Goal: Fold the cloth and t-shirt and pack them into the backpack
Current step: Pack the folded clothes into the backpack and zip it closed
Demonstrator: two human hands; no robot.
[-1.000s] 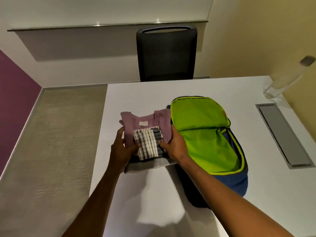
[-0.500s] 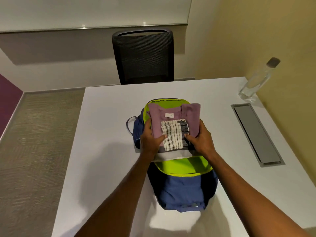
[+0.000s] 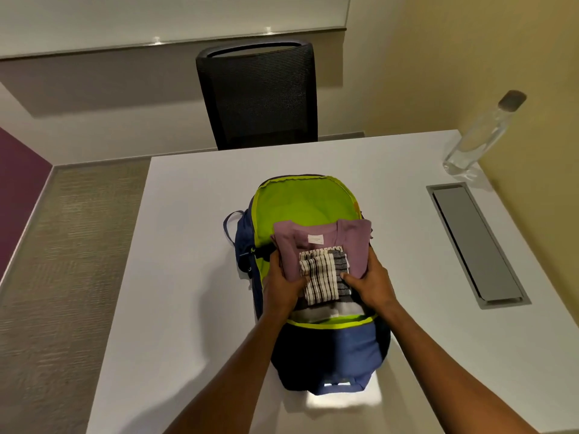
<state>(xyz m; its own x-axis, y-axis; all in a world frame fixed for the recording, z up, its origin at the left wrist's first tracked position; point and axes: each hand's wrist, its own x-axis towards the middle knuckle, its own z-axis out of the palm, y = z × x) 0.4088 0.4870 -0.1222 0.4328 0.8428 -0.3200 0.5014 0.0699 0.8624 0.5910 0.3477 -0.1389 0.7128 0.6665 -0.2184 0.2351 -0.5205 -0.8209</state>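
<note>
White tabletop (image 3: 194, 245) fills the middle of the view, with a black mesh chair (image 3: 257, 95) at its far edge and a pale yellow wall to the right.

The person's left hand (image 3: 283, 288) and right hand (image 3: 369, 285) clamp a small stack of folded fabric from opposite sides. Each thumb lies on top of the striped cloth (image 3: 319, 277), and the other fingers curl under the pile, out of sight. The cloth sits on the near part of the t-shirt (image 3: 313, 242), and the whole stack is within the open mouth of the backpack (image 3: 344, 346), over its bright green lining (image 3: 307, 205). Whether the pile already rests on the lining or is held just above it is hard to say from this angle.

The folding looks finished, and the packing appears well along. What seems left is to let go, settle the pile deeper into the compartment, and perhaps close the flap.

The t-shirt is mauve and folded into a neat rectangle, neckline and small white label facing up. The cloth is white with dark stripes, folded much smaller, with a greyer checked part on its right side. A pale grey-white layer (image 3: 326, 310) shows under the near end of the stack. The backpack lies flat on the table, blue outside, its front panel nearest the person.

Further out, a clear bottle (image 3: 479, 136) stands by the wall, and a grey cable hatch (image 3: 476, 242) is set into the table, well apart from the bag.
</note>
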